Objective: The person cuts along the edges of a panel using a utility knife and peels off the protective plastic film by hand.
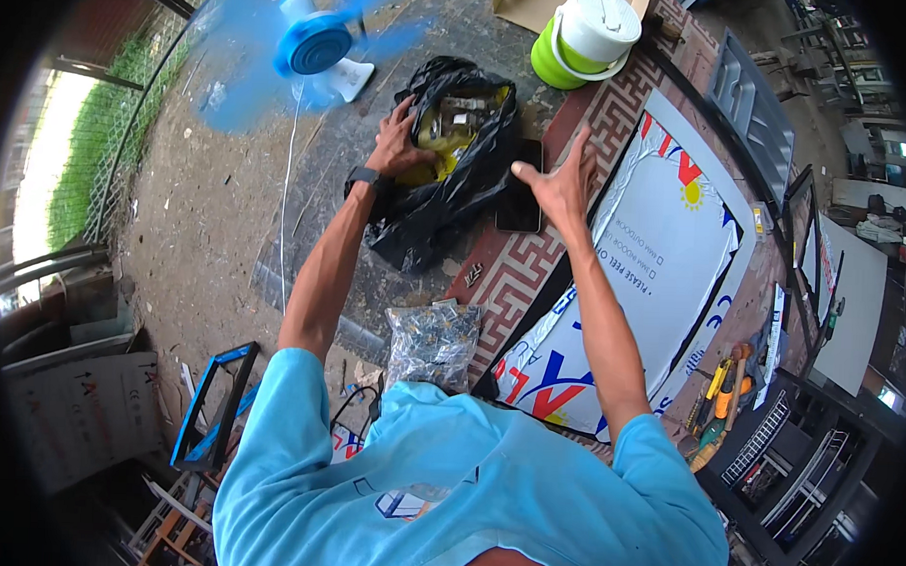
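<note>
From a short light-blue fabric sleeve [274, 407], the bare left forearm [322, 268] slants up and inward to a wrist ringed by a dark band [366, 176]. The bare left hand [398, 146] spreads its fingers, thumb pointing rightward. The bare right forearm [608, 318] also leans inward; the bare right hand [561, 184] is unclenched, thumb stretched leftward, well apart from upward-pointing fingers.

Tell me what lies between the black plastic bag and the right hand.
A dark smartphone lies between the black plastic bag and the right hand, whose thumb overlaps it, in the head view.
</note>
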Motion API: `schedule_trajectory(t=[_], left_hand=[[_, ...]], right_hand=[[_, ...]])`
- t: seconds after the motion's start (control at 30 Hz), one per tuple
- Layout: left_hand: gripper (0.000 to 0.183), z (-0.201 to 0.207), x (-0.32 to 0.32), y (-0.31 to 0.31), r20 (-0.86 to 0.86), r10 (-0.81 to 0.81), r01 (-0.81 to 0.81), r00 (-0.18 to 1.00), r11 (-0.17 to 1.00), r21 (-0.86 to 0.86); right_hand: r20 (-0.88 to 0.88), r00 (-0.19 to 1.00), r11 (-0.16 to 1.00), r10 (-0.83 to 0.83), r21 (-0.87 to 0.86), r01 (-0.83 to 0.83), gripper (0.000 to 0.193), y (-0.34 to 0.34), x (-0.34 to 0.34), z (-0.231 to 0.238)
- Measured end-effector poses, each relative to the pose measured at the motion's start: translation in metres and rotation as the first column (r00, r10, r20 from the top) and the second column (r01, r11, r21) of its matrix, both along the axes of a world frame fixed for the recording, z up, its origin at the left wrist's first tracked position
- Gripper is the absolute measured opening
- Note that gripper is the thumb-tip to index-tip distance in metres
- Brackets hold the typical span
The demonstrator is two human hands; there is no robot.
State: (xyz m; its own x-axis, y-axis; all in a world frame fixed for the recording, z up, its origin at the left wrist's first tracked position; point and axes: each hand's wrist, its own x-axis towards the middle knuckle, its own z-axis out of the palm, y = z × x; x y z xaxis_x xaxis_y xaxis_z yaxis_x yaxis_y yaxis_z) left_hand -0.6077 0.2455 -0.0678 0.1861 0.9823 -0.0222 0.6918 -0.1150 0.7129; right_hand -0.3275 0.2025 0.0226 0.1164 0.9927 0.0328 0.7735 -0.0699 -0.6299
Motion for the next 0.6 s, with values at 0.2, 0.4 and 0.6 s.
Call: schedule_trajectory(t=[0.2, 0.4, 0.6], left_hand=[[0.091, -0.003, 0.013, 0.044, -0.014, -0.008, 0.009, 1.0, 0.999, 0.032], [0.088, 0.028, 0.04, 0.033, 0.013, 0.162, -0.162, 0.987, 0.976, 0.143], [0.067, 0.092, 0.011, -0.099, 0.083, 0.311, -0.322, 0.947, 0.925, 0.203]], right_hand=[[0.252, 0.966, 0.989, 0.065, -0.147, -0.028, 0.117, -0.07, -0.031, -0.038], [0.165, 0.986, 1.0, -0.02, 0.001, 0.02, 0.112, -0.047, -0.021, -0.05], [0.271, 0.962, 0.999, -0.04, -0.021, 0.047, 0.094, -0.047, -0.005, -0.035]])
